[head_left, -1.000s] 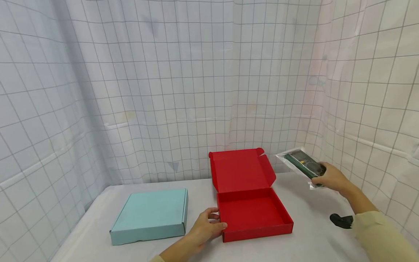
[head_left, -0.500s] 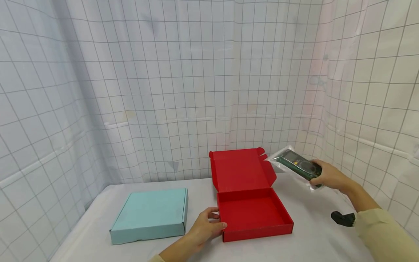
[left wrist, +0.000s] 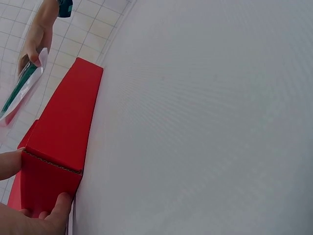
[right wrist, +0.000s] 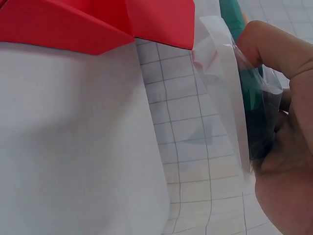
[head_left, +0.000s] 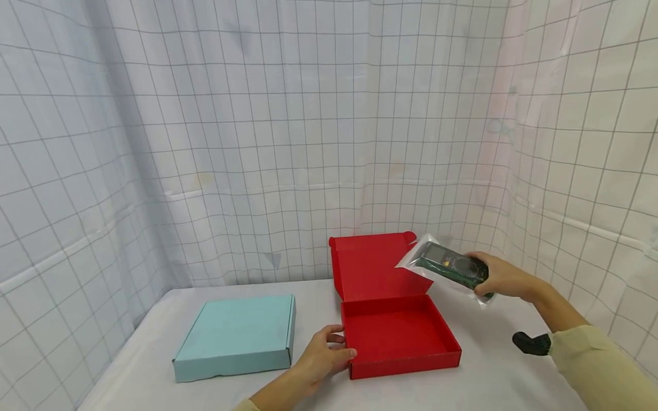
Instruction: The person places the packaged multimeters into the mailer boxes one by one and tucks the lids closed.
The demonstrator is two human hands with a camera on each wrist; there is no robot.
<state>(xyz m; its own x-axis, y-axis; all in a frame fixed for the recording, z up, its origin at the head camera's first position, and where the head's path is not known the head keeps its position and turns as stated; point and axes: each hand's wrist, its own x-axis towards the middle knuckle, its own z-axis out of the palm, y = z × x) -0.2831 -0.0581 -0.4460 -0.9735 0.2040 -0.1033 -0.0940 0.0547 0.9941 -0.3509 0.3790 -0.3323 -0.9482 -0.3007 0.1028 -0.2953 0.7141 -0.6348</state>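
Observation:
An open red box (head_left: 398, 337) sits on the white table, its lid (head_left: 377, 265) standing up at the back. My left hand (head_left: 325, 357) holds the box's front left corner (left wrist: 51, 178), thumb on the front face and fingers on the left side. My right hand (head_left: 501, 278) grips a dark green device in a clear plastic bag (head_left: 446, 265) in the air, just right of the lid and above the box's back right corner. In the right wrist view the bag (right wrist: 230, 93) is pinched between thumb and fingers.
A closed light blue box (head_left: 239, 337) lies left of the red one. A small black object (head_left: 529, 343) rests on the table at the right, near my right sleeve. Grid-patterned white curtains enclose the table on three sides.
My right hand has carried the bagged device leftward, from right of the box to the lid's right edge. The left hand and both boxes have not moved.

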